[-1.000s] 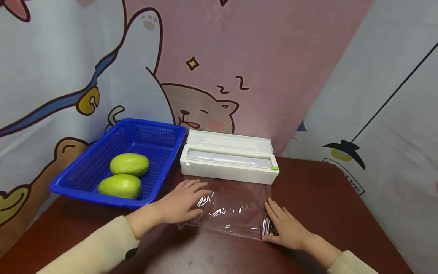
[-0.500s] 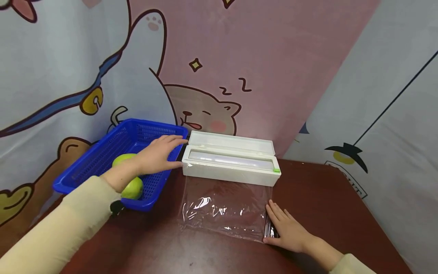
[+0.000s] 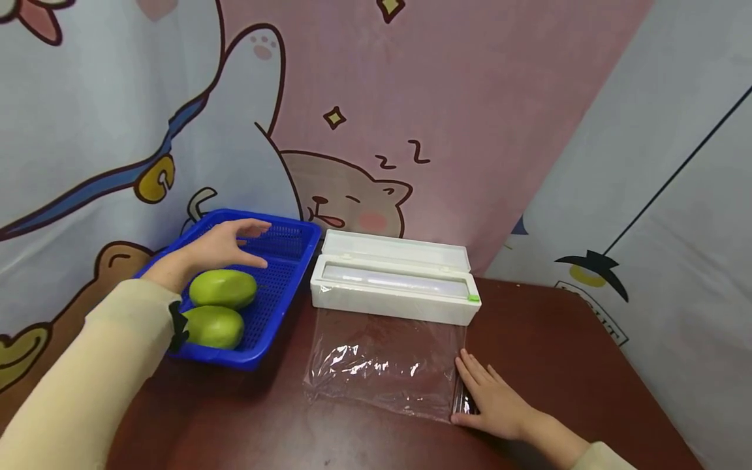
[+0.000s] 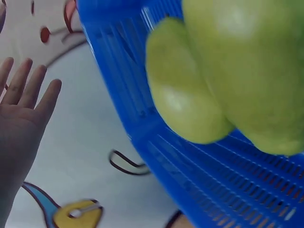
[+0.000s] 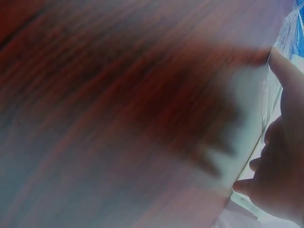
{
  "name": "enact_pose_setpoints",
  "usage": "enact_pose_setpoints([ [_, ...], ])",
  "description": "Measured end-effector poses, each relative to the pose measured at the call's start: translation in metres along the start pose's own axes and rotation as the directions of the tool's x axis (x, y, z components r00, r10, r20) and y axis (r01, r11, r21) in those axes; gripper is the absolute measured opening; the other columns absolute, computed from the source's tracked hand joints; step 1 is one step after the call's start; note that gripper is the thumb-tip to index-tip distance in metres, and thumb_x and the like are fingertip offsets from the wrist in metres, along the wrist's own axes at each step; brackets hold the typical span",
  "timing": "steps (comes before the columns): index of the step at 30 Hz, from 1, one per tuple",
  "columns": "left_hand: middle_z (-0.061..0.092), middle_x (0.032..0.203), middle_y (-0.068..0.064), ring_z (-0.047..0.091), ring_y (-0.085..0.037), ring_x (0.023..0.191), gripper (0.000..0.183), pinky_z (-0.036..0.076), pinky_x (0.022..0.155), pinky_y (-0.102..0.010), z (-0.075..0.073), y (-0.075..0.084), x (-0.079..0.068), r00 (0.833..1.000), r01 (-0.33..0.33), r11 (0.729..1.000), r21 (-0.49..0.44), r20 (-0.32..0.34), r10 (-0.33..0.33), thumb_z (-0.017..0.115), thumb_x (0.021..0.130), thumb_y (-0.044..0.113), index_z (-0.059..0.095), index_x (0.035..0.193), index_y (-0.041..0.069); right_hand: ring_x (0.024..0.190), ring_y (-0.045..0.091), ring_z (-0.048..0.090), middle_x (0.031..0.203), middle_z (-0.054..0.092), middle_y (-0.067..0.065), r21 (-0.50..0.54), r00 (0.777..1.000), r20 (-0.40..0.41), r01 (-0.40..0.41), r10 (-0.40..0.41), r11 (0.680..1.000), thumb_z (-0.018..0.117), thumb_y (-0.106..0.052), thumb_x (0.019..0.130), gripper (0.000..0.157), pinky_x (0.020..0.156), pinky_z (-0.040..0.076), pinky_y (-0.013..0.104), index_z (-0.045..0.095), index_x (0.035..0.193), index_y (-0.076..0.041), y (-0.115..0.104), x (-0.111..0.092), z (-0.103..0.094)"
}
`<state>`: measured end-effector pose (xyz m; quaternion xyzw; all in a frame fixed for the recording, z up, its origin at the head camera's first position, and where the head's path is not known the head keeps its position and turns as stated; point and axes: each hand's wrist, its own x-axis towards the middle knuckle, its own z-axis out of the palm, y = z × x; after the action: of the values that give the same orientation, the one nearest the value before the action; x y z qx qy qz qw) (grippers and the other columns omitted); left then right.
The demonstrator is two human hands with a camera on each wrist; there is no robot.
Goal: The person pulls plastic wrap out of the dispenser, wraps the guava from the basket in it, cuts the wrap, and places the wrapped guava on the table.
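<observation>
Though wrinkly, clear film (image 3: pixel 388 365) glossy

You've got two hands in play, your left hand (image 3: pixel 220 247) and your right hand (image 3: pixel 496 401)! One blue basket (image 3: pixel 250 359) for you, and count the fruit: one green fruit (image 3: pixel 223 289), a second green fruit (image 3: pixel 214 327), two! One white box (image 3: pixel 388 305), one film roll (image 3: pixel 399 281), one film sheet (image 3: pixel 382 365), one table (image 3: pixel 587 365).

The left hand (image 3: pixel 220 249) hovers over the basket (image 3: pixel 292 294) holding two fruits (image 3: pixel 223 288); the right hand (image 3: pixel 495 399) touches the film (image 3: pixel 384 365).
</observation>
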<state>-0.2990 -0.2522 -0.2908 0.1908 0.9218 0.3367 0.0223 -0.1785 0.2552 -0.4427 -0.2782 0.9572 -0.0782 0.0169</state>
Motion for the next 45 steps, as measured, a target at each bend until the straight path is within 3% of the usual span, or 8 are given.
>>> enact_pose_setpoints([
  [12, 0.039, 0.141, -0.028, 0.038, -0.044, 0.129, 0.083, 0.033, 0.103, -0.057, -0.008, -0.037, -0.003, 0.987, 0.157, 0.987, -0.027, -0.012, -0.157, 0.073, 0.079, 0.039, 0.035, 0.141, -0.001, 0.135, 0.040, 0.031, 0.149, 0.028, 0.026, 0.018, 1.000, -0.007, -0.010, 0.010, 1.000, 0.053, -0.067, 0.080, 0.097, 0.101, 0.031, 0.063, 0.033, 0.141, 0.006, -0.001, -0.002, 0.003],
  [18, 0.037, 0.138, -0.035, 0.036, -0.050, 0.126, 0.088, 0.032, 0.102, -0.061, -0.012, -0.057, -0.012, 0.968, 0.249, 0.968, 0.019, 0.018, -0.249, 0.069, 0.081, 0.043, 0.030, 0.141, -0.008, 0.134, 0.042, 0.033, 0.148, 0.029, 0.027, 0.005, 1.000, -0.021, 0.006, -0.006, 1.000, 0.053, -0.066, 0.080, 0.096, 0.099, 0.033, 0.064, 0.034, 0.141, 0.006, -0.002, -0.003, 0.002],
  [26, 0.031, 0.137, -0.041, 0.034, -0.054, 0.124, 0.085, 0.033, 0.100, -0.062, -0.014, -0.073, -0.020, 0.933, 0.339, 0.939, 0.058, 0.110, -0.343, 0.063, 0.086, 0.040, 0.025, 0.139, -0.015, 0.133, 0.041, 0.035, 0.147, 0.031, 0.027, -0.012, 0.999, -0.039, 0.014, -0.015, 1.000, 0.054, -0.066, 0.080, 0.096, 0.099, 0.034, 0.063, 0.035, 0.140, 0.006, -0.001, -0.001, 0.001],
  [30, 0.026, 0.139, -0.042, 0.032, -0.055, 0.125, 0.090, 0.038, 0.096, -0.062, -0.011, -0.079, -0.019, 0.906, 0.384, 0.922, 0.054, 0.170, -0.387, 0.062, 0.085, 0.044, 0.022, 0.140, -0.014, 0.133, 0.040, 0.035, 0.147, 0.031, 0.026, -0.016, 0.999, -0.044, 0.016, -0.016, 1.000, 0.054, -0.067, 0.080, 0.096, 0.099, 0.034, 0.062, 0.036, 0.140, 0.006, -0.001, 0.000, 0.002],
  [37, 0.021, 0.139, -0.043, 0.026, -0.055, 0.126, 0.090, 0.031, 0.103, -0.060, -0.008, -0.083, -0.015, 0.867, 0.367, 0.916, 0.161, 0.297, -0.399, 0.064, 0.082, 0.044, 0.025, 0.138, -0.015, 0.133, 0.041, 0.035, 0.147, 0.031, 0.026, -0.003, 0.999, -0.049, 0.014, -0.015, 1.000, 0.054, -0.066, 0.080, 0.095, 0.099, 0.034, 0.063, 0.036, 0.139, 0.006, -0.001, 0.001, 0.002],
  [39, 0.021, 0.137, -0.043, 0.028, -0.054, 0.125, 0.090, 0.030, 0.103, -0.059, -0.006, -0.084, -0.015, 0.848, 0.383, 0.910, 0.160, 0.329, -0.415, 0.066, 0.082, 0.040, 0.022, 0.138, -0.016, 0.132, 0.041, 0.036, 0.147, 0.031, 0.027, -0.001, 0.999, -0.049, 0.015, -0.015, 1.000, 0.054, -0.066, 0.080, 0.095, 0.099, 0.034, 0.063, 0.036, 0.139, 0.006, 0.000, 0.001, 0.002],
  [42, 0.024, 0.134, -0.042, 0.034, -0.051, 0.120, 0.090, 0.032, 0.102, -0.058, -0.003, -0.086, -0.015, 0.833, 0.399, 0.906, 0.145, 0.357, -0.424, 0.069, 0.081, 0.034, 0.020, 0.138, -0.016, 0.132, 0.041, 0.036, 0.146, 0.032, 0.027, 0.002, 0.999, -0.046, 0.019, -0.019, 1.000, 0.054, -0.065, 0.080, 0.095, 0.099, 0.034, 0.062, 0.037, 0.139, 0.006, 0.000, 0.001, 0.003],
  [45, 0.024, 0.133, -0.041, 0.034, -0.049, 0.120, 0.092, 0.032, 0.102, -0.057, -0.001, -0.087, -0.016, 0.802, 0.439, 0.891, 0.115, 0.397, -0.446, 0.070, 0.081, 0.031, 0.014, 0.138, -0.015, 0.131, 0.042, 0.037, 0.146, 0.032, 0.028, 0.004, 0.999, -0.043, 0.022, -0.022, 1.000, 0.055, -0.065, 0.080, 0.095, 0.099, 0.034, 0.062, 0.037, 0.138, 0.007, 0.000, 0.001, 0.004],
])
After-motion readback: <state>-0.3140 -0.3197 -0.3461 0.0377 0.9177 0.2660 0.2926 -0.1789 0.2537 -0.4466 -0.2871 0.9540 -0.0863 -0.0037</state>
